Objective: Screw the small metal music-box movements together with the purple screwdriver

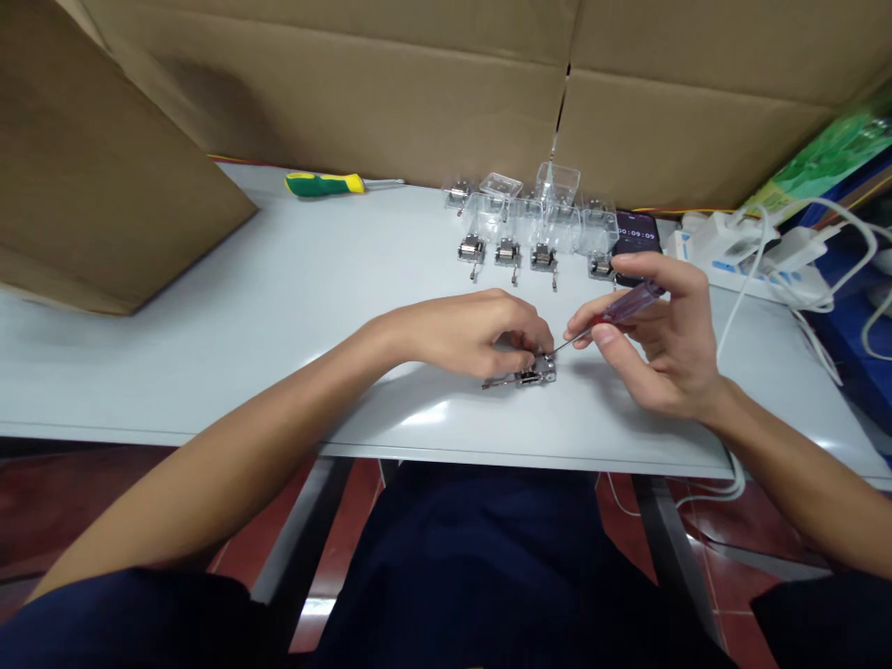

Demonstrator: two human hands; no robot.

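My left hand (488, 334) rests on the table with its fingers closed on a small metal music box movement (535, 374), whose crank handle points left. Part of the mechanism is hidden under the fingers. In my right hand (662, 348) is a small screwdriver (631, 305) with a translucent purple-red handle, held at a slant between thumb and fingers. Its thin tip touches or nearly touches the right side of the movement, close to my left fingertips. Several similar movements (506, 252) with cranks stand in a row farther back.
Clear plastic boxes (561, 228) stand behind the row. A phone (637, 232) showing a timer and a white power strip (756, 265) with cables lie to the right. A green-yellow screwdriver (324, 184) lies at the back left. Cardboard (362, 93) walls the table's rear.
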